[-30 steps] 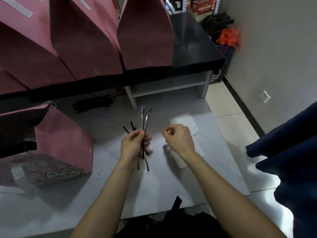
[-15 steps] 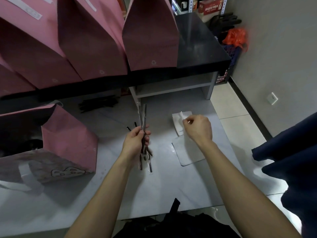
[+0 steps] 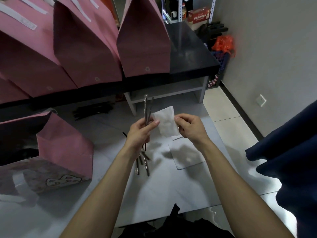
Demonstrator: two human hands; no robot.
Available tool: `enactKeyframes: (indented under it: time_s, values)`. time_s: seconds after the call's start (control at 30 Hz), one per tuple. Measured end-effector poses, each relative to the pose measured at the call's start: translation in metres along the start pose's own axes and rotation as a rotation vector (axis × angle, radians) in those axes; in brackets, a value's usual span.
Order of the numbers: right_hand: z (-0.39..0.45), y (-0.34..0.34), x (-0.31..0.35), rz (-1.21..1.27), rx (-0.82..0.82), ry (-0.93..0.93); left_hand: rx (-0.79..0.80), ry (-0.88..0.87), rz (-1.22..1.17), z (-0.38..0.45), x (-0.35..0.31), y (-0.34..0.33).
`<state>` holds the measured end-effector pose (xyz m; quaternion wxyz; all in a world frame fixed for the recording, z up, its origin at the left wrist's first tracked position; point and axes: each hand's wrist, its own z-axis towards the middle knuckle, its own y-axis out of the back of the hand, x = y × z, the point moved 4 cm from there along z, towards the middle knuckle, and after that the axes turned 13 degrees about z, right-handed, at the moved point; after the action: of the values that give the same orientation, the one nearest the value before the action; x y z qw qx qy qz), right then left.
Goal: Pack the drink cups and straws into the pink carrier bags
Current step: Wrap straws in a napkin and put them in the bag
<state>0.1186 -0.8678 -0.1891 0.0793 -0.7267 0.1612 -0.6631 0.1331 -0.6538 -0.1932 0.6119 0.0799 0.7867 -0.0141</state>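
My left hand [image 3: 141, 133] grips a bundle of dark wrapped straws [image 3: 147, 109] that stand up above the fist and poke out below it. My right hand [image 3: 190, 128] pinches a white napkin [image 3: 167, 123] by its right edge, and the left thumb touches the napkin's left side. An open pink carrier bag [image 3: 65, 145] lies tilted on the white table [image 3: 163, 186] at the left. Several closed pink bags [image 3: 142, 43] stand in a row on the dark counter [image 3: 188, 54] behind. No drink cup shows.
A stack of white napkins [image 3: 187, 156] lies on the table under my right hand. More dark straws [image 3: 92, 110] lie under the counter's edge. A dark blue cloth [image 3: 289, 157] hangs at the right. Shelving and an orange bag [image 3: 223, 43] stand at the back.
My right hand lifted a napkin off the stack and brought it left to the straws. The left hand raised the straw bundle slightly towards it.
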Motion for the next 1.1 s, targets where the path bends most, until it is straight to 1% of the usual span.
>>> enactKeyframes:
  time_s: [0.07,0.1,0.17,0.2,0.23,0.33,0.4,0.53,0.6,0.67,0.73,0.8,0.9,1.0,1.1]
  values:
    - [-0.001,0.003,-0.009,-0.089,-0.008,-0.009,-0.047,-0.001,0.022,0.001,0.003,0.005]
    - [0.001,0.009,-0.012,-0.219,-0.047,0.018,-0.087,0.008,0.034,0.001,0.005,0.009]
    - [0.006,0.021,-0.021,-0.608,-0.148,0.088,-0.147,0.024,0.052,-0.002,0.008,0.016]
    - [0.01,0.025,-0.025,-0.795,-0.182,0.092,-0.164,0.027,0.055,-0.004,0.008,0.02]
    - [0.014,0.027,-0.03,-0.923,-0.194,0.069,-0.175,0.023,0.052,-0.006,0.008,0.024]
    - [0.028,0.025,-0.042,-1.094,-0.132,-0.004,-0.211,0.022,0.028,-0.011,0.009,0.031]
    - [0.035,0.021,-0.046,-1.177,-0.073,0.014,-0.23,0.028,0.043,-0.013,0.009,0.035]
    - [0.037,0.023,-0.05,-1.194,-0.056,0.036,-0.242,0.018,0.081,-0.019,0.006,0.04]
    - [0.037,0.024,-0.049,-1.165,-0.056,0.047,-0.234,0.0,0.083,-0.023,0.003,0.039]
    - [0.039,0.023,-0.048,-1.125,-0.019,0.058,-0.225,-0.014,0.067,-0.026,0.0,0.038]
    - [0.042,0.02,-0.049,-1.172,0.027,0.067,-0.22,-0.018,0.068,-0.03,-0.004,0.037]
    - [0.044,0.019,-0.051,-1.224,0.037,0.086,-0.222,-0.018,0.07,-0.033,-0.006,0.036]
    - [0.045,0.019,-0.053,-1.217,0.023,0.094,-0.229,-0.004,0.059,-0.035,-0.005,0.037]
    - [0.044,0.019,-0.055,-1.202,0.059,0.076,-0.235,0.01,0.072,-0.034,-0.003,0.039]
    - [0.045,0.018,-0.053,-1.2,0.065,0.104,-0.232,0.014,0.082,-0.035,-0.001,0.04]
